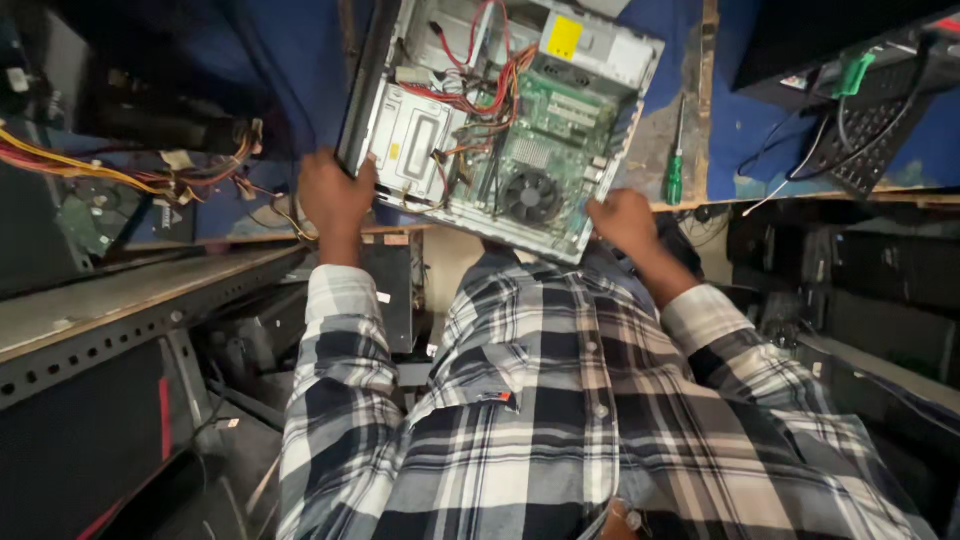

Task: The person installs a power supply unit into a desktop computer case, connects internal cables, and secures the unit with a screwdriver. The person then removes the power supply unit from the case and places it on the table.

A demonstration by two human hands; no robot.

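Computer case (500, 120): open desktop tower, side panel off, bare grey metal frame; the inside is seen from above.
Inside: green motherboard with a round black fan (531, 195) near the near edge; silver power supply (600, 45) with a yellow sticker at the far right corner; grey drive cage on the left; red, orange and yellow wires run across the middle.
Position: laid flat on the blue tabletop (740, 130), near edge overhanging the tabletop's front edge, above the checked shirt.
Orientation: long axis runs from the near edge to the far edge, skewed so the far end leans right; open side faces up.
Left hand (335, 195): closed on the case's near-left corner, fingers wrapped over the dark edge.
Right hand (622, 218): curled at the near-right corner, touching the case; how firmly it is gripped cannot be told.
Right of case: green-handled screwdriver (675, 165) lying on a worn strip of the tabletop, just beside the case, not touching it.
Far right: black keyboard (870, 125) with black cables and a green clip, well apart.
Left: another opened unit with a loose wire bundle (120, 170), near the left hand.
Obstruction: nothing is seen on top of the case.
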